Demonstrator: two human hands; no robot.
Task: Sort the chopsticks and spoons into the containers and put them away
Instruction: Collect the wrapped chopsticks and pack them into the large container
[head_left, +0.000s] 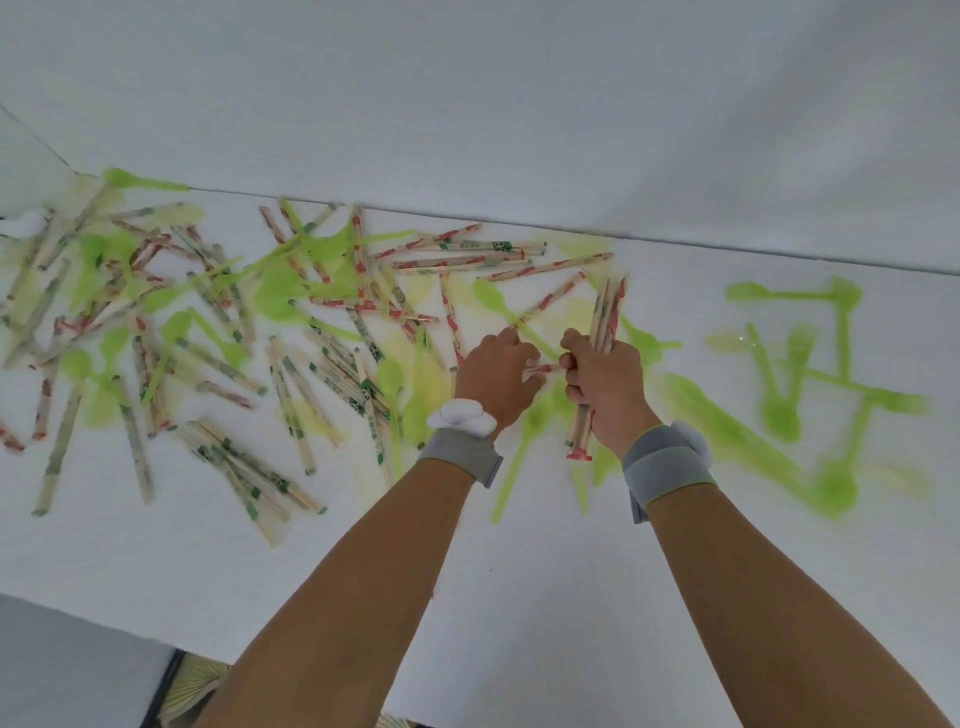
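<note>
Head view, mid-sort: the right hand (605, 382), frame centre, has its fingers curled tight round a bundle (602, 332) of red-printed wrapped chopsticks, held near upright, tips fanning toward the wall; the left hand (498, 374), just beside it, pinches one more red-printed pair (540, 369) at its end, fingertips pressed together, feeding it toward the bundle. Loose chopsticks (291, 395) in paper sleeves, some green-printed, some red, lie crisscrossed over the left half of the white table (519, 597); green plastic spoons (779, 410) are mixed thru them and lie thinner at right, several blurred; no containers in shot.

Handling, as judged: chopsticks are light, stiff, thin rods; paper sleeves look smooth, so a loose bundle could slide or splay; best gripped round the middle, as the right hand does, w/ ends tapped level. Spoons look like thin translucent plastic, light, a bit springy; flat handles sit low on the table, so lift by the handle end or hook under the bowl; overlapping ones may drag neighbours along.

Grey straps circle both wrists, each w/ a white sensor-like lump; a pale slatted object pokes in at bottom left, too cropped to identify.
</note>
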